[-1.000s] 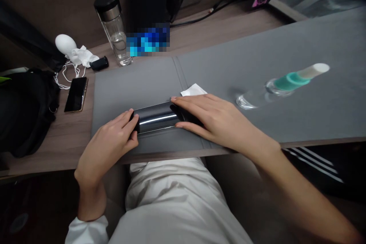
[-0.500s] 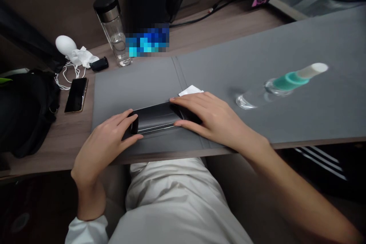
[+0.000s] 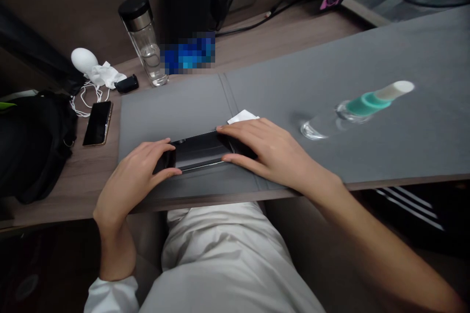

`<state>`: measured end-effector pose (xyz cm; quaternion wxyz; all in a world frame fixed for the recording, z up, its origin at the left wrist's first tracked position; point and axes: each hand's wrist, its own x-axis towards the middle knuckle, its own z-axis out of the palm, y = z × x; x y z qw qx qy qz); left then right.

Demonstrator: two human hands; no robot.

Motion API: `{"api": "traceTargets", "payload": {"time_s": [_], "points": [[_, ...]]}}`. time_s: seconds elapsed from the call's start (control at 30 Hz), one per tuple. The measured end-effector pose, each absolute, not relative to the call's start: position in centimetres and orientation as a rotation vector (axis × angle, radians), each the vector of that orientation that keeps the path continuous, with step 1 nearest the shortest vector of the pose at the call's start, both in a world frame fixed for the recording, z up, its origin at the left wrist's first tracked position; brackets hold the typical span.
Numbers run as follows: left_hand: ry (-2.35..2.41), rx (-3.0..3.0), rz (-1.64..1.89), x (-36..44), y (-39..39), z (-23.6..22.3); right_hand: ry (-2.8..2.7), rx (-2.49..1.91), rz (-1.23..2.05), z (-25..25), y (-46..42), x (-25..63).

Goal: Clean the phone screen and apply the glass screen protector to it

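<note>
A black phone (image 3: pixel 198 150) lies flat on the grey desk mat (image 3: pixel 293 83) near the front edge. My left hand (image 3: pixel 134 181) grips its left end between thumb and fingers. My right hand (image 3: pixel 271 151) holds the right end, index finger along the far edge and thumb on the near edge. A folded white cloth (image 3: pixel 241 117) lies just behind my right fingers, partly hidden by them.
A clear spray bottle with a teal collar (image 3: pixel 352 110) stands on the mat to the right. At the back left are a glass flask (image 3: pixel 145 41), a second phone (image 3: pixel 97 122), white earphones (image 3: pixel 86 95), a black bag (image 3: pixel 33 142) and cables.
The phone has tipped down flat onto the mat and its bright glare is gone. My left hand slid slightly left along its end; my right hand barely moved.
</note>
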<state>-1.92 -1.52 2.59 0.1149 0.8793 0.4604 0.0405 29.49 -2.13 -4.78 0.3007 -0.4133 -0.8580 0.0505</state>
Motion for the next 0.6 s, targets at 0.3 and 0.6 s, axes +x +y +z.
{"api": "traceTargets", "payload": {"time_s": [0.3, 0.6], "points": [[1.364, 2.594, 0.116, -1.62, -1.72, 2.7, -2.304, -1.073, 0.127, -4.7, -2.09, 29.54], [1.345, 2.669, 0.043, -1.48, -1.48, 2.55, -2.286, -1.093, 0.17, -4.94, -2.04, 29.76]]}}
